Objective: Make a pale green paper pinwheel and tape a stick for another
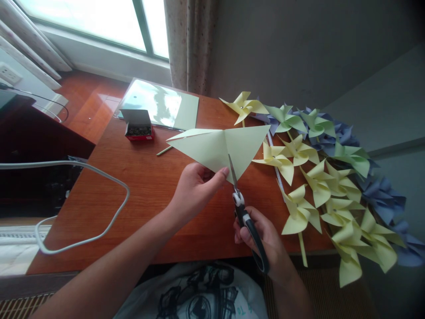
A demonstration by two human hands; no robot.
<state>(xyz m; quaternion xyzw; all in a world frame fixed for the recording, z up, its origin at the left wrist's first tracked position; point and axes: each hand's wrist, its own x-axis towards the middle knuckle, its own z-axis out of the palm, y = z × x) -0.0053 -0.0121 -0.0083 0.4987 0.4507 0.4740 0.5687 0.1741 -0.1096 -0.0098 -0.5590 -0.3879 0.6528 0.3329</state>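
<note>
My left hand [202, 188] pinches a folded sheet of pale yellow-green paper [209, 146] near its lower point, thumb on top. The paper is creased down the middle and held above the table. In my right hand [259, 235] is a pair of scissors [244, 210] with black and white handles, my fingers in the loops. Its blade lies over the paper's lower corner, along the middle crease, just right of my left thumb. Whether the second blade is under the paper cannot be seen. A thin pale stick [164, 150] lies partly hidden behind the paper.
Yellow, green and blue paper pinwheels [300, 210] crowd the table's right side. At the back left stand an open red box of small dark pieces [139, 131] and a glossy plastic packet of paper [186, 110]. A white cable [124, 199] loops over the left edge.
</note>
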